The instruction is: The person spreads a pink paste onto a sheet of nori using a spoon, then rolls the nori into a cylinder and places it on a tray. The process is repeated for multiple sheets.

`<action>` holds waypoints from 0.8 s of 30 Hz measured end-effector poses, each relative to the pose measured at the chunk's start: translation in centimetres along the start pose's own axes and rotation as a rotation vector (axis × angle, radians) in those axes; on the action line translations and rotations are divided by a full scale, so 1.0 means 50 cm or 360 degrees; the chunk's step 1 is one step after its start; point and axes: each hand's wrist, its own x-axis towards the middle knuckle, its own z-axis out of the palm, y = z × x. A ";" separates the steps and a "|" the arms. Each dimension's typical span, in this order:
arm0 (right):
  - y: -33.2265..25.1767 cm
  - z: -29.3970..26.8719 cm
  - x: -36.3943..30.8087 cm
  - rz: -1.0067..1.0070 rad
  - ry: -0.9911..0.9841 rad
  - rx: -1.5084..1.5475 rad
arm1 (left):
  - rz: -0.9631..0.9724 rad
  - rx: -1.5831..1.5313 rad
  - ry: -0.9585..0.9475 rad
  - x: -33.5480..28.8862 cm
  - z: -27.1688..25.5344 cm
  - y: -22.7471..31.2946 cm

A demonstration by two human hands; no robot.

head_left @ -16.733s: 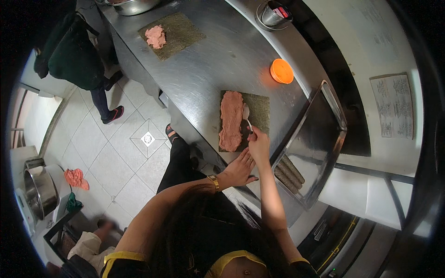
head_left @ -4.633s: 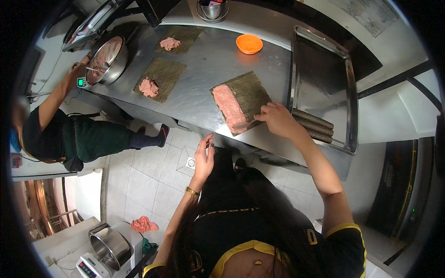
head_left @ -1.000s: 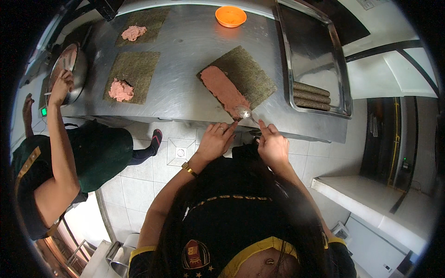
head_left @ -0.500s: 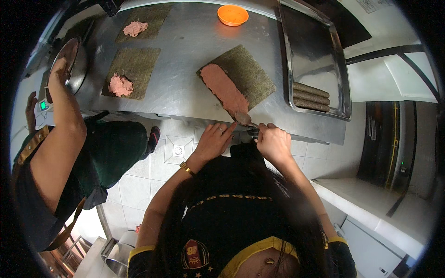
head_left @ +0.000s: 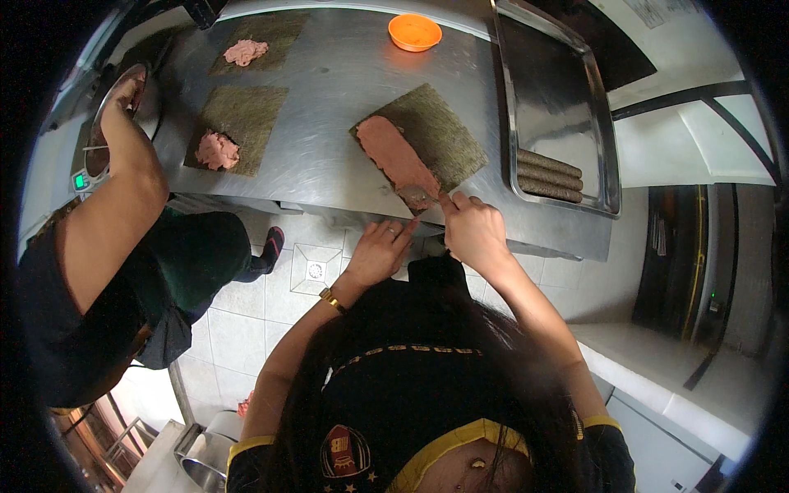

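A dark green seaweed sheet (head_left: 450, 135) lies turned cornerwise on the steel table, with a long band of pink ground-meat paste (head_left: 393, 156) along its left side. My right hand (head_left: 477, 230) is closed round the handle of a metal spoon (head_left: 414, 195). The spoon's bowl rests on the near end of the paste. At the table's front edge, my left hand (head_left: 376, 255) has its fingers stretched out, the index fingertip by the sheet's near corner. Whether that fingertip presses the sheet I cannot tell.
Two more seaweed sheets (head_left: 259, 123) at the left carry lumps of pink paste (head_left: 218, 151). An orange bowl (head_left: 415, 33) stands at the back. A metal tray (head_left: 559, 90) at the right holds several dark rolls (head_left: 549, 174). On the left, a co-worker's hand (head_left: 125, 94) reaches into a metal bowl (head_left: 152, 107).
My right hand and the spoon have moved left and slightly up, the spoon's bowl now farther onto the paste. My left hand stays about in place. The co-worker's arm has shifted, the hand deeper in the bowl.
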 end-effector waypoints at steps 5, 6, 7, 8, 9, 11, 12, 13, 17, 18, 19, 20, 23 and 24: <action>0.027 -0.004 0.000 0.0240 0.0057 0.0004 | -0.0061 -0.0074 -0.0044 -0.005 0.005 0.003; 0.031 -0.018 0.000 0.0302 0.0075 0.0025 | -0.0058 -0.0077 -0.0045 -0.005 0.006 0.003; 0.035 -0.029 -0.002 0.0366 0.0093 0.0045 | -0.0042 -0.0065 -0.0022 -0.005 0.007 0.003; 0.038 -0.035 -0.008 0.0355 0.0211 0.0111 | -0.0025 -0.0054 0.0001 -0.005 0.009 0.002; 0.039 -0.043 -0.013 0.0338 0.0175 0.0159 | -0.0006 -0.0045 0.0022 -0.005 0.009 0.002; 0.040 -0.056 -0.022 0.0305 0.0102 0.0255 | -0.0080 -0.0068 0.0019 -0.002 0.008 0.003; 0.036 -0.056 -0.026 0.0309 0.0074 0.0271 | -0.0117 -0.0078 0.0016 -0.002 0.008 0.003; 0.031 -0.056 -0.031 0.0312 0.0046 0.0287 | -0.0118 -0.0071 0.0011 -0.001 0.009 0.002; 0.017 -0.036 -0.038 0.0331 -0.0161 0.0207 | -0.0134 -0.0032 -0.0036 -0.002 0.010 -0.001; 0.016 -0.032 -0.039 0.0317 -0.0175 0.0206 | -0.0138 -0.0021 -0.0053 -0.002 0.010 -0.001; 0.015 -0.028 -0.040 0.0303 -0.0190 0.0205 | -0.0139 -0.0021 -0.0048 -0.002 0.011 -0.002; 0.014 -0.027 -0.041 0.0289 -0.0204 0.0204 | -0.0141 -0.0020 -0.0043 -0.003 0.013 -0.003; 0.019 -0.026 -0.040 0.0241 -0.0271 0.0091 | -0.0130 0.0003 0.0000 0.000 0.013 -0.003; 0.023 -0.028 -0.038 0.0181 -0.0225 0.0055 | -0.0127 0.0016 0.0019 0.001 0.012 -0.002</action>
